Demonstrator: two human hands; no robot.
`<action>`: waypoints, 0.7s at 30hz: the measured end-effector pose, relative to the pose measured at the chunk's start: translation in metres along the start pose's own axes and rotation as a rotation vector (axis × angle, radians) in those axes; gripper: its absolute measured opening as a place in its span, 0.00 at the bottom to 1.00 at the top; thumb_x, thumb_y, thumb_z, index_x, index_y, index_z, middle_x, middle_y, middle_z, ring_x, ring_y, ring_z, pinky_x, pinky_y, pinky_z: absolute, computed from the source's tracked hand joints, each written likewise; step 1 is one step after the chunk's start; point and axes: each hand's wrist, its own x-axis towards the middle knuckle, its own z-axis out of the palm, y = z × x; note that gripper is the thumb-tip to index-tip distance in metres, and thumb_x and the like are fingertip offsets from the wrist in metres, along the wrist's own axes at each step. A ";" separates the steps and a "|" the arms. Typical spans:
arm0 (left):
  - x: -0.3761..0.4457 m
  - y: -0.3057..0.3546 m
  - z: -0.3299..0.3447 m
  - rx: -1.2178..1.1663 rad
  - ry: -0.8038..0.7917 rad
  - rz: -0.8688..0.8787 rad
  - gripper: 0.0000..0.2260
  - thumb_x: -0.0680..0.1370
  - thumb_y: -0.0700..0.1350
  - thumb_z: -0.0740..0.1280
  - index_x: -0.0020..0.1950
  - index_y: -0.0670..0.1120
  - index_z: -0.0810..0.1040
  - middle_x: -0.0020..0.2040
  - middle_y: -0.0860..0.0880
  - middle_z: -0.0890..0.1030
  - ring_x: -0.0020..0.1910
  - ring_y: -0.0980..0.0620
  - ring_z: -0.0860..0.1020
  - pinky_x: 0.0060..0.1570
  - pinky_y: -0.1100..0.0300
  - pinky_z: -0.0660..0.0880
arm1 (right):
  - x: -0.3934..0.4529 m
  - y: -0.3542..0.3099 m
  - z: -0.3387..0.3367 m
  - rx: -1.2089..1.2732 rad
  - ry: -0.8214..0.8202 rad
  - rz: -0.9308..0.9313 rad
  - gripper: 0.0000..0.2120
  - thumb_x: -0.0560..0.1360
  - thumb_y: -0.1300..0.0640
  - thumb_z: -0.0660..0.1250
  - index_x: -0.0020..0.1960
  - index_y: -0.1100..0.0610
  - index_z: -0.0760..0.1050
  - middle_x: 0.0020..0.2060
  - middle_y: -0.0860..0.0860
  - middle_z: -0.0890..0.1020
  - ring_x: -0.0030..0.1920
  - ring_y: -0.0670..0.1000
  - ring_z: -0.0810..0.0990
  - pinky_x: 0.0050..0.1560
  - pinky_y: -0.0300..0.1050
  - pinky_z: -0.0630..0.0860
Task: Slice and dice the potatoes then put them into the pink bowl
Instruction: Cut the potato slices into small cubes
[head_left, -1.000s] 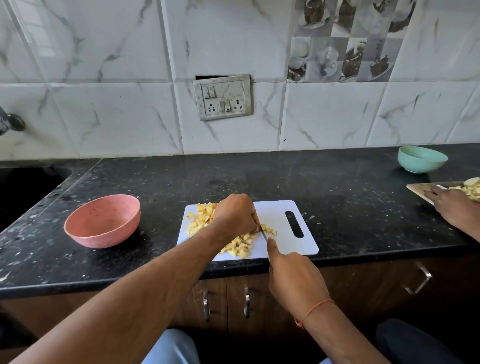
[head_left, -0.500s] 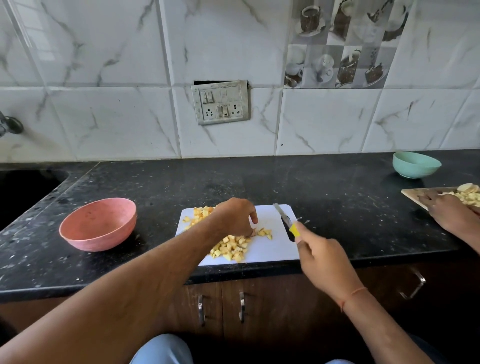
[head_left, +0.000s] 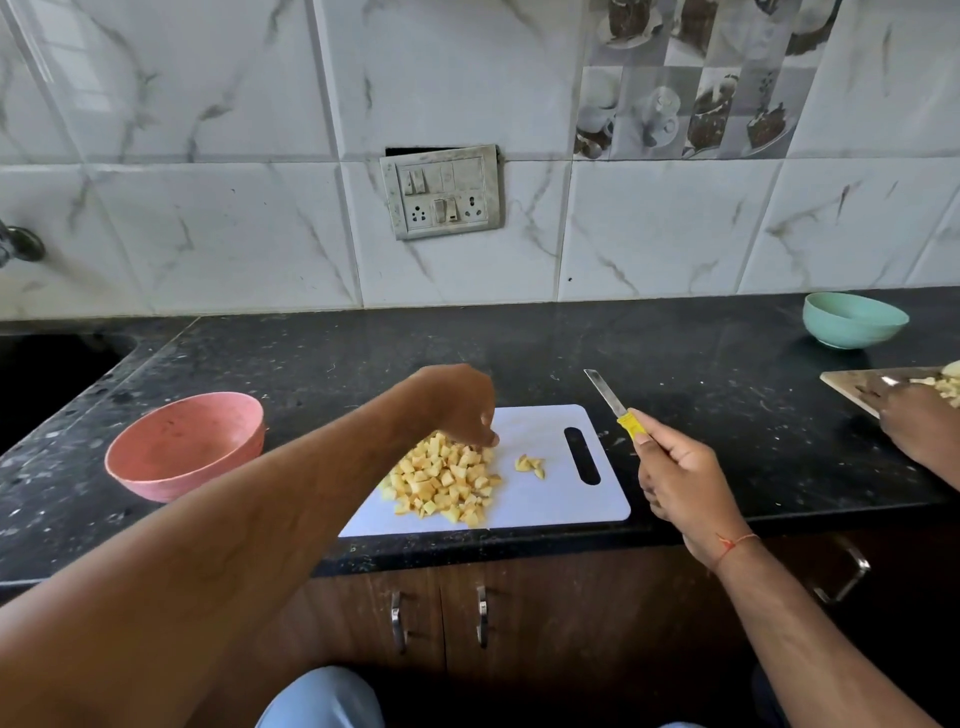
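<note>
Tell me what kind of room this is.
Most likely a home kitchen. A black stone countertop runs below marble-look wall tiles that carry a switch and socket plate, and diced potato lies on a white cutting board above wooden cabinet doors.

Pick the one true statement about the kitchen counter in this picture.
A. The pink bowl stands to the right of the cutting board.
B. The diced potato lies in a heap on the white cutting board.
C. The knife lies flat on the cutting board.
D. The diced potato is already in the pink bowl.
B: the diced potato is heaped on the white cutting board, while the pink bowl to its left holds none.
</note>
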 end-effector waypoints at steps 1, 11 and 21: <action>0.001 0.001 -0.003 0.002 0.006 -0.002 0.20 0.84 0.61 0.64 0.63 0.49 0.86 0.59 0.51 0.86 0.59 0.49 0.82 0.62 0.51 0.77 | -0.001 0.000 0.000 0.003 0.001 -0.007 0.19 0.86 0.57 0.62 0.75 0.45 0.74 0.31 0.51 0.64 0.28 0.46 0.61 0.24 0.39 0.60; 0.010 0.026 0.010 -0.112 0.055 0.325 0.14 0.77 0.55 0.77 0.62 0.57 0.87 0.58 0.60 0.86 0.56 0.60 0.81 0.61 0.59 0.74 | 0.000 0.002 -0.002 -0.007 0.016 0.001 0.18 0.86 0.55 0.62 0.75 0.43 0.74 0.29 0.49 0.67 0.28 0.46 0.62 0.25 0.40 0.62; 0.001 0.002 -0.001 -0.098 0.077 0.148 0.09 0.79 0.56 0.74 0.57 0.57 0.88 0.57 0.59 0.86 0.55 0.58 0.82 0.55 0.60 0.74 | 0.001 0.002 -0.002 -0.013 0.012 -0.006 0.18 0.86 0.55 0.62 0.74 0.43 0.74 0.29 0.50 0.67 0.28 0.45 0.63 0.25 0.39 0.63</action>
